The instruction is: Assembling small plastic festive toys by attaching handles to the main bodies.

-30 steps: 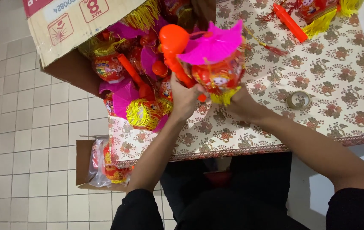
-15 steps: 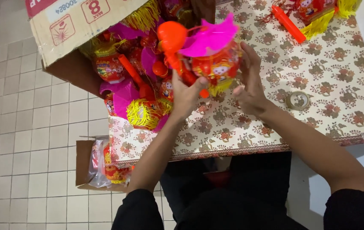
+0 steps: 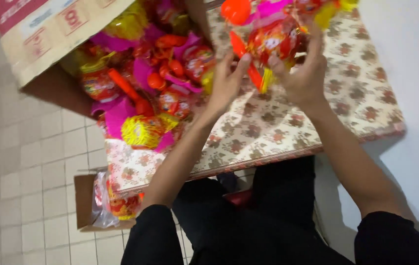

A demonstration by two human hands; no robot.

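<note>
Between the 2 hands, left (image 3: 226, 81) and right (image 3: 301, 73), a red wrapped toy (image 3: 273, 39) is gripped above the surface (image 3: 288, 122); a box (image 3: 42, 34) of toys sits left of them.

A red-and-yellow printed paper lantern (image 3: 274, 41) with pink frills and an orange plastic handle hangs tilted above the floral-patterned table, held at both sides.

Pale square floor tiles (image 3: 27, 172) are running along the left; a counter (image 3: 288, 122) is wearing a floral cloth, and a white wall (image 3: 415, 64) is standing right.
</note>
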